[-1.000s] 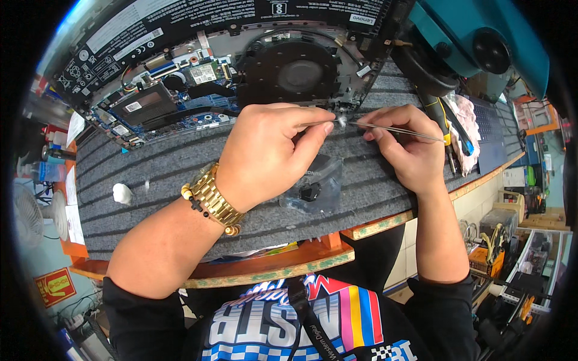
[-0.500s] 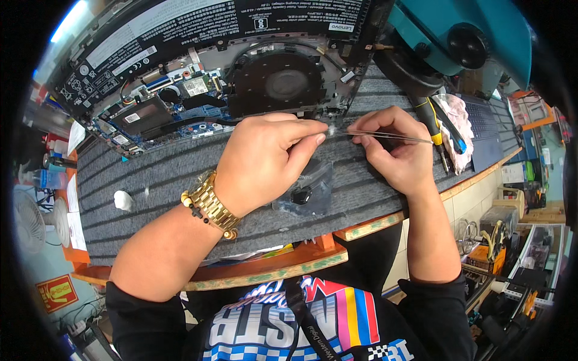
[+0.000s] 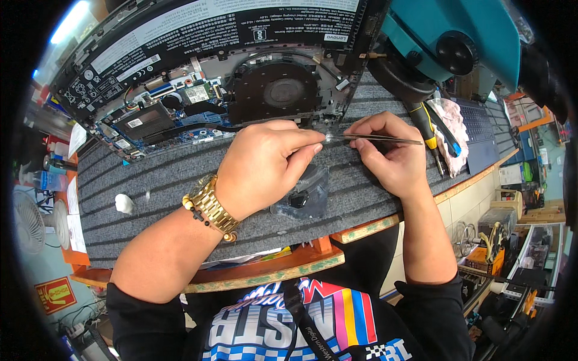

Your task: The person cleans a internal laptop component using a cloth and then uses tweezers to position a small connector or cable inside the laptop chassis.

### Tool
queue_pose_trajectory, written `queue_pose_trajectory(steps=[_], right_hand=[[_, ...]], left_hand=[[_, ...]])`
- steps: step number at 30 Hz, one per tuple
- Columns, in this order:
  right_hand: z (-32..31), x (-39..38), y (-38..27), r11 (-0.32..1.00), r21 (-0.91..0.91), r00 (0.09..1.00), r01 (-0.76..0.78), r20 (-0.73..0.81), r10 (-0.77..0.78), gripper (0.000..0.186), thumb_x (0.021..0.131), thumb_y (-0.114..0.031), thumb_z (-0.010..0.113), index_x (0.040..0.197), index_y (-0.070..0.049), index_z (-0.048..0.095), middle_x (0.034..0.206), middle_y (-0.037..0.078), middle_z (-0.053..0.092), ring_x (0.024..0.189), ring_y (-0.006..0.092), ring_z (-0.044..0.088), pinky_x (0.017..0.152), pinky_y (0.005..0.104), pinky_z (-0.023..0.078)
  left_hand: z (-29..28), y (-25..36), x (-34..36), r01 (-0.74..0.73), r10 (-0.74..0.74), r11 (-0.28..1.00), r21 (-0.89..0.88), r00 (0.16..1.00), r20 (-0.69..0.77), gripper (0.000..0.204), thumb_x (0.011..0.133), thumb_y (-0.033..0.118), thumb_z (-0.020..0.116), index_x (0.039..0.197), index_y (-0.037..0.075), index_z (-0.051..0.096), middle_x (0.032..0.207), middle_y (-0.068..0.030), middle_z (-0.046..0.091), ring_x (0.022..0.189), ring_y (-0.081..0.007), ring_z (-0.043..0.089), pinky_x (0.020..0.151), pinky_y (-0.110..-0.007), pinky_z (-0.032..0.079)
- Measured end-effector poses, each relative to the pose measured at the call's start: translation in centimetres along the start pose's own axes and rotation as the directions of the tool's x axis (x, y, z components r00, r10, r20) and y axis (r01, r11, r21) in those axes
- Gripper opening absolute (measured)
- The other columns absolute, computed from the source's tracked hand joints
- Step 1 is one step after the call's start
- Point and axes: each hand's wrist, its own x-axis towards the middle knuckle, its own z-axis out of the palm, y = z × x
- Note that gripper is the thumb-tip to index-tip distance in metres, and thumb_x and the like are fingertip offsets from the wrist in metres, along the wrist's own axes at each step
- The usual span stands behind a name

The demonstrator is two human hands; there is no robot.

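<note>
In my right hand (image 3: 391, 156), closed between thumb and fingers, lies a pair of metal tweezers (image 3: 391, 139) pointing left. Their tips reach a small white fluffy tuft (image 3: 328, 138), perhaps cotton, at the fingertips of my left hand (image 3: 259, 159). That hand is pinched shut on the tuft. Just beyond both hands stands an opened laptop base (image 3: 144, 124), its circuit board, black fan (image 3: 283, 91) and long black battery (image 3: 198, 45) exposed. Below my left hand is a clear plastic bag (image 3: 313, 201) with a small black piece in it.
A white cotton ball (image 3: 124, 204) sits left on the grey striped mat (image 3: 162, 180). At right are a yellow-black screwdriver (image 3: 424, 123), a blue-black tool (image 3: 448, 135), a pinkish cloth (image 3: 454, 114) and a dark keyboard (image 3: 478, 129). A teal device (image 3: 421, 30) overhangs the far right.
The tweezers have moved left, so their tips now meet the white tuft at my left fingertips. My left hand stays pinched, and the whole view has shifted slightly.
</note>
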Motion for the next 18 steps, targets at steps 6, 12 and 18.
queue_pose_trajectory(steps=[6, 12, 18], right_hand=[[-0.02, -0.07, 0.42, 0.995, 0.073, 0.997, -0.072, -0.015, 0.073, 0.010, 0.094, 0.003, 0.075, 0.104, 0.004, 0.074, 0.104, 0.011, 0.084, 0.093, 0.0114, 0.075, 0.084, 0.0288, 0.059], [-0.16, 0.01, 0.56, 0.992, 0.094, 0.996, -0.085, 0.008, 0.085, 0.011, 0.093, 0.003, 0.076, 0.103, 0.004, 0.075, 0.104, 0.010, 0.083, 0.093, 0.0106, 0.074, 0.083, 0.0283, 0.059], [-0.34, -0.10, 0.63, 0.994, 0.065, 0.996, -0.087, 0.016, 0.086, 0.010, 0.093, 0.003, 0.076, 0.103, 0.004, 0.076, 0.104, 0.010, 0.083, 0.092, 0.0106, 0.074, 0.082, 0.0281, 0.059]], left_hand=[[-0.09, 0.05, 0.07, -0.014, 0.014, 1.000, 0.004, 1.000, 0.008, 0.017, 0.098, 0.006, 0.083, 0.114, 0.003, 0.087, 0.085, -0.0132, 0.076, 0.071, -0.0262, 0.074, 0.065, -0.037, 0.056], [-0.01, -0.11, 0.02, -0.013, 0.013, 1.000, 0.005, 1.000, -0.002, 0.017, 0.099, 0.006, 0.083, 0.114, 0.003, 0.087, 0.085, -0.0130, 0.076, 0.071, -0.0253, 0.073, 0.064, -0.036, 0.056], [-0.23, 0.25, 0.06, -0.016, 0.016, 1.000, 0.006, 1.000, -0.013, 0.016, 0.099, 0.006, 0.083, 0.114, 0.002, 0.087, 0.086, -0.0138, 0.077, 0.069, -0.0231, 0.073, 0.062, -0.035, 0.055]])
